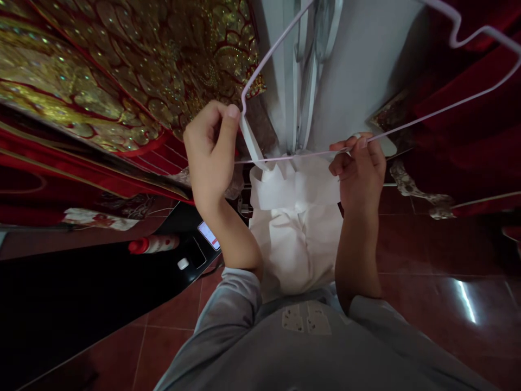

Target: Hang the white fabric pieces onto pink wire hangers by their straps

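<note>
A pale pink clothes hanger (280, 41) is tilted in front of me. At its left shoulder notch my left hand (211, 155) is closed, pinching a white strap (251, 138) that loops over the hanger and runs down. Below the bottom bar, the strap joins a white garment (277, 190), which hangs in front of my legs. My right hand (360, 171) is closed on the hanger's bottom bar, to the right of the garment. Whether these fingers also grip a second strap is hidden.
Red garments with gold sequins (163, 70) hang at the left, and dark red cloth (459, 141) hangs at the right. Grey-white metal rails (303, 81) stand ahead. On a black table (101, 282) lie a red-capped bottle (158, 244), a white case (183, 264) and a lit phone (208, 234).
</note>
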`<state>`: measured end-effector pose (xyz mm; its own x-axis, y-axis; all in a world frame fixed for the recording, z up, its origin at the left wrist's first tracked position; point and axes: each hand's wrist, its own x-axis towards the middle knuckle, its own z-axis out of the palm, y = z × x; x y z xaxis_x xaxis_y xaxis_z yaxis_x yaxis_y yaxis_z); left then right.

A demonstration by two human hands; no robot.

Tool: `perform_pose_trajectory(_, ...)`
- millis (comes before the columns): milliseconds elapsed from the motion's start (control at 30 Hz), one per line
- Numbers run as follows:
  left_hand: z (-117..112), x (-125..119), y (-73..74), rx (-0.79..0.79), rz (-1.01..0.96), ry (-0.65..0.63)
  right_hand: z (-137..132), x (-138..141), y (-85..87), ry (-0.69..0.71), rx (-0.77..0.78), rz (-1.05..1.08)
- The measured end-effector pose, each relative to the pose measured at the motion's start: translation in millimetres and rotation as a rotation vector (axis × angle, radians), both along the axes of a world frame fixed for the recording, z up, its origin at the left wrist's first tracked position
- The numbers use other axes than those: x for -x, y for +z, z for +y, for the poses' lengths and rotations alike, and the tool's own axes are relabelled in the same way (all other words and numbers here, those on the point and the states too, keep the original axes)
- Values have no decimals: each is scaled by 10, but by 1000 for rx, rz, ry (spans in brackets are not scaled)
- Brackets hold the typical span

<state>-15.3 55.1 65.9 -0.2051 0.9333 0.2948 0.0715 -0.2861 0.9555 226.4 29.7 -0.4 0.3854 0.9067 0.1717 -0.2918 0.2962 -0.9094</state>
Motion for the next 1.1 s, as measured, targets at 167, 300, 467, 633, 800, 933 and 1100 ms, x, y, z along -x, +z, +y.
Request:
perform_pose_trajectory(167, 3, -35, -479, -167, -257, 160, -11, 54, 24, 16, 5, 17)
perform_pose_trajectory(300, -101, -267, -863, -108, -384, 134, -12, 171, -18, 33, 10, 8)
perform_pose_trajectory(467, -225, -667, -883, -130, -463, 137, -41, 288, -37, -29, -29, 24)
perform_pose_trajectory(633, -271, -716, -743, -88, -511, 127, -89, 234, 26, -69, 33, 82)
perform_pose_trajectory(800, -279, -632, -751, -151, -523, 48, -153, -1, 40, -438, 74, 106)
perform_pose_trajectory(933, -235, -635, -752, -138, -512, 98, -107, -343, 152, -630, -19, 109)
perform_pose_trajectory(1100, -192, -646, -716, -172, -581, 94, 78, -717, 506, -590, -101, 438)
